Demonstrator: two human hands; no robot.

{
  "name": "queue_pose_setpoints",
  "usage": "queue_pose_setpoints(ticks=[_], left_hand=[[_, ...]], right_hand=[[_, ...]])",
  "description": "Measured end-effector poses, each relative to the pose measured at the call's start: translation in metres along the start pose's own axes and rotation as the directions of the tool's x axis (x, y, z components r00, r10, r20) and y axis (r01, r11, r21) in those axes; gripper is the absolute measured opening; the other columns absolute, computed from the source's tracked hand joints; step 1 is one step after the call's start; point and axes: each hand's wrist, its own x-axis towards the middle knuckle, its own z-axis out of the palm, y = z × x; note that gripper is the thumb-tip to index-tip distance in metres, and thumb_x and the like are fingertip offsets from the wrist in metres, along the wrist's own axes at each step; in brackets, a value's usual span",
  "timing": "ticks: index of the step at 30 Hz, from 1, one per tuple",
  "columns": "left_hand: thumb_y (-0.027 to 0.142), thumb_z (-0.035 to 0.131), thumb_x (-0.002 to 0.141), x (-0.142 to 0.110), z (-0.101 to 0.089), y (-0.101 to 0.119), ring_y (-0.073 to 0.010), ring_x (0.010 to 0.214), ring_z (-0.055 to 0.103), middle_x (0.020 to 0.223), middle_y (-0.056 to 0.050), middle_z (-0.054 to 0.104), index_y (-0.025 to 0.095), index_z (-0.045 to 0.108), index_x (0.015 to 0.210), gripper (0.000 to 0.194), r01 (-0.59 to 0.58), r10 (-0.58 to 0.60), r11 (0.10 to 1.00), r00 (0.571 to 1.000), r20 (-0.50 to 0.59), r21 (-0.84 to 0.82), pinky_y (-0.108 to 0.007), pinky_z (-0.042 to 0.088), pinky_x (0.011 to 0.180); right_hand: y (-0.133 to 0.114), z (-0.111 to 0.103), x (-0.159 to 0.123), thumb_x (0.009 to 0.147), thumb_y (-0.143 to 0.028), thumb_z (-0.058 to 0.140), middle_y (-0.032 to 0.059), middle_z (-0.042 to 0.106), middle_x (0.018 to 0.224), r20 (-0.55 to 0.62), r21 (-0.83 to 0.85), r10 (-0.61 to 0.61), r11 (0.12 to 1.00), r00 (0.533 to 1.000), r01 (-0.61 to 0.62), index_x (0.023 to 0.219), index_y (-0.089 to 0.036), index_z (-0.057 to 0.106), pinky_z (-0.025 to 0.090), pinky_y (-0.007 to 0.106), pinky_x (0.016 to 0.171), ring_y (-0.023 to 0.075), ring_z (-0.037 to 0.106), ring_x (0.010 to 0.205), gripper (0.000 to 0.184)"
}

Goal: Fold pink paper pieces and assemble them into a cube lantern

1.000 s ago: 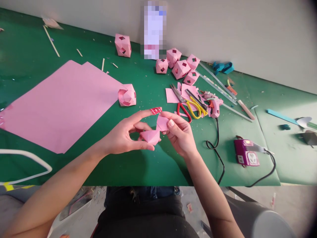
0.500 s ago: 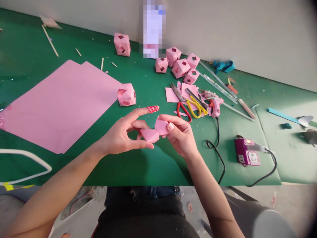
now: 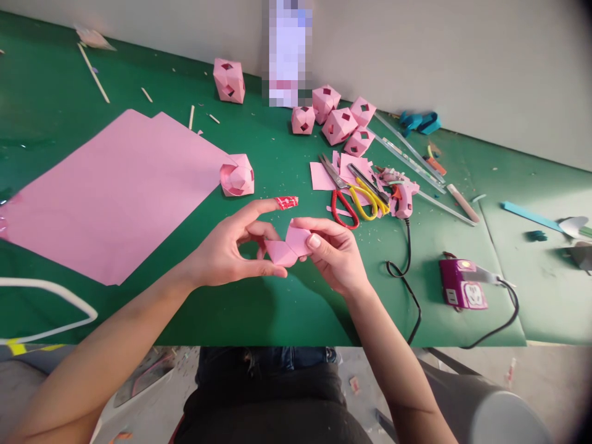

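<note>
My left hand (image 3: 235,246) pinches a folded pink paper piece (image 3: 281,253) between thumb and fingers, its index finger stretched out above with a red wrap (image 3: 287,202) on the tip. A second pink paper piece (image 3: 297,239) is gripped by my right hand (image 3: 335,253), thumb on its near face. The two pieces meet along an edge, angled against each other; whether they are joined I cannot tell. Just beyond my left hand stands a partly open pink paper ball (image 3: 237,175) at the corner of the pink paper sheets (image 3: 124,191).
Red-handled scissors (image 3: 342,206), yellow-handled scissors (image 3: 365,197) and a pink glue gun (image 3: 403,197) lie on paper scraps to the right. Several pink paper balls (image 3: 340,126) stand at the back. A purple power socket (image 3: 462,283) with a black cord sits at right on the green table (image 3: 222,314).
My right hand has shifted slightly left and tilted its paper piece, so the two pieces now sit closer along their shared edge. The left hand has barely moved.
</note>
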Motion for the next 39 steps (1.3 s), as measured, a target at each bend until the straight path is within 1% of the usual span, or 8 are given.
queue_pose_setpoints(ticks=[11,17,19,23,28,33,36,39], left_hand=[[0.037,0.097,0.075,-0.001,-0.002,-0.001,-0.0235,0.077,0.073,0.074,0.002,0.071,0.027,0.051,0.158,0.096,0.002,-0.002,1.000,0.999,0.040,-0.002,-0.036,0.062,0.072],[0.037,0.098,0.074,0.000,-0.002,-0.003,-0.0210,0.079,0.074,0.077,0.003,0.071,0.027,0.051,0.156,0.095,-0.032,0.032,0.999,0.999,0.034,0.001,-0.035,0.063,0.076],[0.036,0.098,0.075,0.002,-0.002,-0.004,-0.0199,0.080,0.075,0.083,0.002,0.072,0.027,0.050,0.155,0.093,-0.019,0.019,1.000,1.000,0.014,-0.023,-0.034,0.065,0.078],[0.032,0.097,0.074,0.009,-0.002,-0.006,-0.0176,0.082,0.078,0.112,-0.004,0.074,0.032,0.043,0.152,0.095,-0.023,0.010,0.985,0.997,-0.076,-0.173,-0.030,0.068,0.073],[0.034,0.097,0.073,0.014,-0.007,-0.006,-0.0143,0.079,0.076,0.122,-0.006,0.072,0.032,0.042,0.148,0.093,-0.015,-0.023,0.974,0.986,-0.162,-0.228,-0.027,0.067,0.065],[0.034,0.098,0.073,0.015,-0.007,-0.006,-0.0128,0.075,0.074,0.118,-0.005,0.072,0.030,0.041,0.147,0.093,0.012,-0.052,0.969,0.987,-0.154,-0.245,-0.026,0.066,0.064],[0.039,0.097,0.075,0.014,-0.004,-0.009,-0.0163,0.079,0.076,0.119,-0.006,0.073,0.031,0.039,0.152,0.097,0.017,-0.040,0.985,0.990,-0.135,-0.169,-0.029,0.066,0.067],[0.047,0.096,0.076,0.012,-0.005,-0.013,-0.0203,0.090,0.076,0.122,-0.008,0.075,0.029,0.050,0.147,0.087,-0.094,0.114,0.991,0.966,-0.233,0.095,-0.030,0.062,0.068]], right_hand=[[0.001,0.002,0.001,0.075,-0.050,0.096,0.0010,0.084,0.096,0.013,-0.010,0.061,0.998,0.998,-0.061,0.100,-0.031,0.088,0.065,0.031,0.068,0.0145,0.070,0.074,0.032],[0.003,0.002,0.000,0.077,-0.049,0.096,0.0001,0.085,0.102,0.029,-0.020,0.052,0.998,0.998,-0.051,0.100,-0.035,0.088,0.065,0.031,0.071,0.0150,0.072,0.078,0.029],[0.003,-0.001,0.000,0.082,-0.052,0.092,0.0006,0.084,0.106,0.017,-0.080,0.012,0.997,1.000,-0.010,0.102,-0.036,0.088,0.065,0.033,0.077,0.0169,0.074,0.087,0.026],[0.000,-0.009,0.000,0.094,-0.063,0.076,0.0044,0.081,0.119,-0.036,-0.241,-0.129,0.964,0.991,0.116,0.103,-0.035,0.087,0.064,0.037,0.089,0.0233,0.073,0.114,0.032],[-0.005,-0.013,0.000,0.086,-0.047,0.089,0.0024,0.079,0.119,-0.016,-0.276,-0.103,0.956,0.995,0.094,0.113,-0.034,0.084,0.064,0.034,0.080,0.0182,0.073,0.094,0.030],[0.001,-0.012,0.001,0.083,-0.040,0.093,0.0047,0.073,0.123,0.056,-0.396,-0.168,0.901,0.984,0.177,0.116,-0.035,0.083,0.064,0.035,0.090,0.0211,0.069,0.113,0.035],[0.003,-0.012,0.003,0.080,-0.042,0.094,0.0058,0.072,0.118,0.057,-0.473,-0.178,0.862,0.982,0.183,0.112,-0.033,0.084,0.064,0.036,0.090,0.0231,0.068,0.117,0.035],[0.004,-0.013,0.004,0.080,-0.043,0.094,0.0061,0.071,0.120,0.008,-0.501,-0.193,0.848,0.981,0.171,0.109,-0.033,0.085,0.063,0.034,0.089,0.0233,0.067,0.119,0.032]])
